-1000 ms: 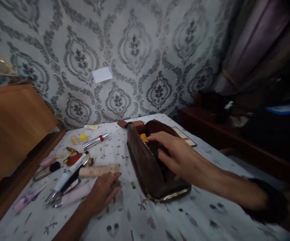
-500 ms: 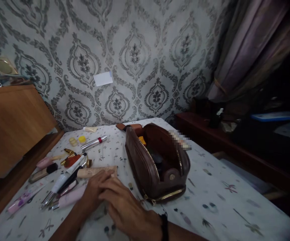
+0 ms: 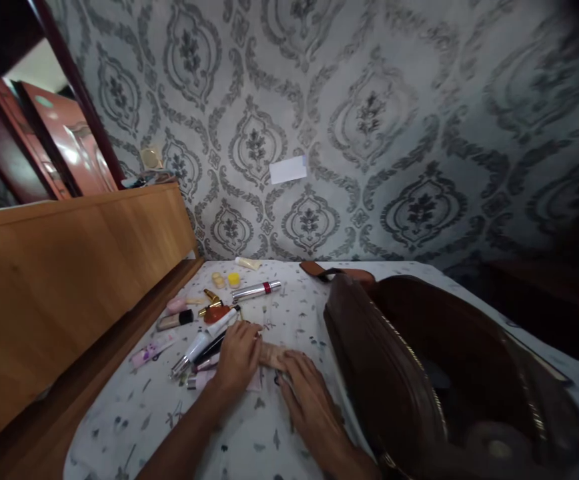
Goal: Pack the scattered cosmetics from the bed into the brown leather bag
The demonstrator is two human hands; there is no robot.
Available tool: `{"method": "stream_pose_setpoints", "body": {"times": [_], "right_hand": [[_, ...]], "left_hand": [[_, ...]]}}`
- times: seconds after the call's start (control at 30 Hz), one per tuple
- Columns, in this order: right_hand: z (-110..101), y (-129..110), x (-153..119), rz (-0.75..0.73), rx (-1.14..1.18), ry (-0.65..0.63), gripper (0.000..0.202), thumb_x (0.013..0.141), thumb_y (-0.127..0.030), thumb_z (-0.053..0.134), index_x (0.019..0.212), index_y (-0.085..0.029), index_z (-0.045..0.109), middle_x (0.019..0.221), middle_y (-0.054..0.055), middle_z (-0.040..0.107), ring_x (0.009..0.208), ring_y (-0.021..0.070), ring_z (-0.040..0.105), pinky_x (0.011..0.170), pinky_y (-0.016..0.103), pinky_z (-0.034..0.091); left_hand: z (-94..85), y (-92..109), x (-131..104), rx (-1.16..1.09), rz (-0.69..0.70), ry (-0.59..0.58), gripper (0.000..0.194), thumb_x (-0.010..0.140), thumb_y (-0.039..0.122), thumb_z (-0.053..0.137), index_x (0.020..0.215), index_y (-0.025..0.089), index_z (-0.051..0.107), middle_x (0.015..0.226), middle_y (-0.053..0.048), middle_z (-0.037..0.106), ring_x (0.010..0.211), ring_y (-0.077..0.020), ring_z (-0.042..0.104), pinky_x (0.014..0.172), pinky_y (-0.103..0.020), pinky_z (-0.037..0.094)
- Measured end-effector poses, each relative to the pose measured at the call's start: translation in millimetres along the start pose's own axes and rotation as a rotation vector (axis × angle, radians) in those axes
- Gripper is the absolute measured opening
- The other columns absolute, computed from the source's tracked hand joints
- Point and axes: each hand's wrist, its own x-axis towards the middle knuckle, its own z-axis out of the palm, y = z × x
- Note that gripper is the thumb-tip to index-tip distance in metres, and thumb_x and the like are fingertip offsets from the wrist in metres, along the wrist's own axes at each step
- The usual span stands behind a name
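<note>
While the brown leather toiletry bag [image 3: 394,380] stands unzipped at right, contents too dark to tell, left hand [image 3: 238,357] and right hand [image 3: 309,400] lie flat, fingers loose, on a beige tube [image 3: 272,355] beside scattered cosmetics [image 3: 204,327] on the tablecloth [image 3: 134,427].

A home bedroom: damask wallpaper [image 3: 369,120], wooden headboard [image 3: 69,267], cosmetics [image 3: 209,320] on bedsheet [image 3: 249,440]

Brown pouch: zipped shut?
No, the brown pouch gapes open, its gold zipper parted and dark interior showing.
</note>
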Motion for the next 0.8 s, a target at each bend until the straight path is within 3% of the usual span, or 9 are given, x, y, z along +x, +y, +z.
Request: {"method": "stream_pose_setpoints", "body": {"times": [0.23,0.5,0.63,0.8], "right_hand": [[-11,0,3,-0.004,0.158,-0.046,0.035,0.092,-0.017,0.046,0.121,-0.022,0.064,0.121,0.012,0.070,0.118,0.0294,0.064,0.098,0.052,0.056],[-23,-5,13,0.087,0.279,-0.090,0.030,0.094,-0.025,0.044,0.112,-0.022,0.069,0.109,0.011,0.074,0.106,0.0278,0.069,0.094,0.048,0.057],[-26,-7,14,0.124,0.272,-0.093,0.031,0.094,-0.028,0.044,0.111,-0.022,0.068,0.110,0.011,0.073,0.106,0.0282,0.069,0.093,0.049,0.058],[-23,-4,11,0.125,0.246,-0.083,0.030,0.095,-0.028,0.043,0.110,-0.020,0.068,0.109,0.012,0.074,0.106,0.0283,0.069,0.092,0.049,0.058]], "left_hand": [[-3.2,-11,3,0.034,-0.132,-0.034,0.017,0.091,0.015,0.047,0.099,0.019,0.061,0.097,-0.009,0.065,0.095,-0.0259,0.055,0.086,-0.043,0.046],[-11.3,-24,6,0.125,-0.196,-0.078,0.017,0.095,0.020,0.046,0.102,0.020,0.061,0.103,-0.008,0.064,0.102,-0.0249,0.055,0.090,-0.040,0.044],[-30.8,-60,18,0.299,-0.346,-0.120,0.021,0.094,0.023,0.049,0.112,0.019,0.060,0.116,-0.010,0.062,0.112,-0.0261,0.053,0.097,-0.040,0.042],[-65.0,-129,33,0.431,-0.625,-0.082,0.032,0.091,0.024,0.050,0.120,0.013,0.055,0.131,-0.023,0.053,0.125,-0.0365,0.046,0.101,-0.052,0.037]]}}
